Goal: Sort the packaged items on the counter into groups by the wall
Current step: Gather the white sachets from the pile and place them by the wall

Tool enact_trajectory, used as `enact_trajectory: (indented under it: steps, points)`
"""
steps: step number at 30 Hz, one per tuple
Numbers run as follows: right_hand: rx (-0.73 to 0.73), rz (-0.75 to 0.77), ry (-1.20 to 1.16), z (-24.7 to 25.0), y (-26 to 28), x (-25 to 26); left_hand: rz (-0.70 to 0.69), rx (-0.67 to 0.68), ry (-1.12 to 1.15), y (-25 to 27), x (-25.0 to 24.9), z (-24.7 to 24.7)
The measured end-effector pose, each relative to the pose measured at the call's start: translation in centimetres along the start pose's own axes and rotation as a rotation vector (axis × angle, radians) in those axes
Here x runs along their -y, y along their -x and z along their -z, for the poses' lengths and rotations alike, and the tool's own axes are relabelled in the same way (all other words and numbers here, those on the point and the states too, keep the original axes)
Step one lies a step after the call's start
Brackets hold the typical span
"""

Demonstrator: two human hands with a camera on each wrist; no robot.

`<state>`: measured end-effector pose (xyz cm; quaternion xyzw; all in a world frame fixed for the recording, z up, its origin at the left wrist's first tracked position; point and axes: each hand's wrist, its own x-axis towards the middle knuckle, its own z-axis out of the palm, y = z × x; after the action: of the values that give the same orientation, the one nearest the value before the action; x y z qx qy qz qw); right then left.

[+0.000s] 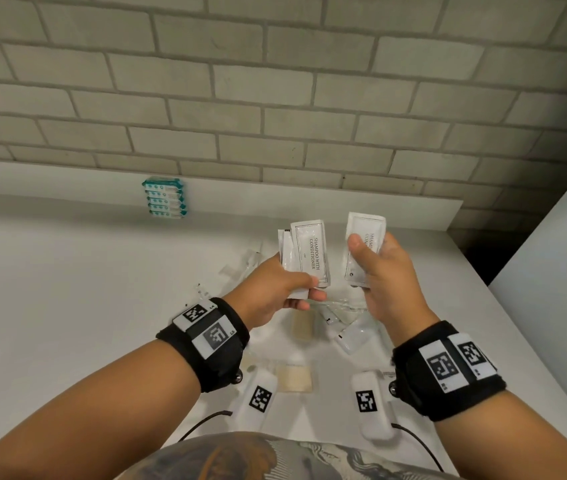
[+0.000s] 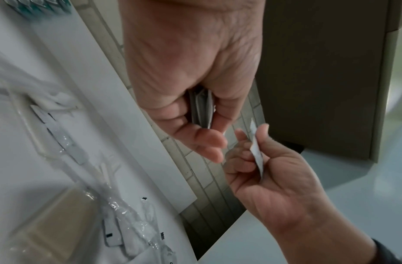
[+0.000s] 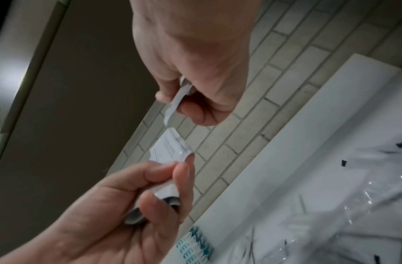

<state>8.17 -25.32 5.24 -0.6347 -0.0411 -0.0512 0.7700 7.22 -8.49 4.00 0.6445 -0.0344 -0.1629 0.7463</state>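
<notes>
My left hand (image 1: 309, 289) pinches a small fan of white shampoo sachets (image 1: 309, 254) above the white counter (image 1: 67, 289); their edges show in the left wrist view (image 2: 202, 109). My right hand (image 1: 372, 252) holds a single matching sachet (image 1: 365, 230) upright beside them, thumb on its front, a small gap between the two hands. The right wrist view shows that sachet (image 3: 179, 98) edge-on, with the left hand's sachets (image 3: 170, 148) below. A stack of teal packets (image 1: 165, 198) stands against the counter's back ledge by the brick wall.
Below the hands lie loose items: two beige soap bars (image 1: 302, 325) (image 1: 294, 377), clear-wrapped white pieces (image 1: 351, 336) and clear sleeves (image 1: 240, 268). Two white marker-tagged devices (image 1: 259, 400) (image 1: 370, 403) lie near my body. A tall white panel (image 1: 552, 271) bounds the counter's right side.
</notes>
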Motion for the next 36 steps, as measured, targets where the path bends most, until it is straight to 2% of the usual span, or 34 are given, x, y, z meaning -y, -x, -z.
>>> enact_trajectory:
  steps: [3, 5, 10, 15, 19, 24, 27, 30, 32, 36]
  points:
    - [0.143, -0.049, 0.123, -0.7, 0.6, -0.2, 0.014, 0.097, -0.042, 0.3, -0.2, -0.3]
    - [0.159, -0.059, 0.204, -1.3, 0.8, -0.5, 0.023, 0.145, -0.065, 0.4, -0.3, -0.6]
    - [0.022, -0.022, 0.195, -1.4, 0.7, -0.9, 0.045, 0.152, -0.021, 0.3, -0.1, -0.1]
    - [-0.066, 0.034, 0.287, -1.0, 0.4, -1.3, 0.062, 0.125, 0.087, 0.4, -0.1, 0.1]
    - [-0.123, 0.037, 0.210, 0.3, -0.1, -1.1, 0.092, 0.115, 0.160, 0.1, -0.4, 0.7]
    - [0.064, -0.050, -0.027, 1.2, 0.5, -0.8, 0.063, 0.073, 0.090, 0.5, -0.3, 1.4]
    - [0.235, -0.194, -0.126, 0.2, 1.4, -0.6, 0.041, 0.095, 0.016, 1.3, -0.4, 1.2]
    - [0.252, -0.269, -0.110, -0.6, 1.5, -0.7, 0.024, 0.092, -0.050, 1.2, -0.4, 1.1]
    - [0.187, -0.228, -0.088, -0.6, 1.4, -0.5, 0.031, 0.098, -0.066, 1.4, -0.4, 1.0]
    - [0.067, -0.039, 0.026, -0.6, 1.7, 0.1, 0.012, 0.080, -0.158, 1.1, -0.5, 0.8]
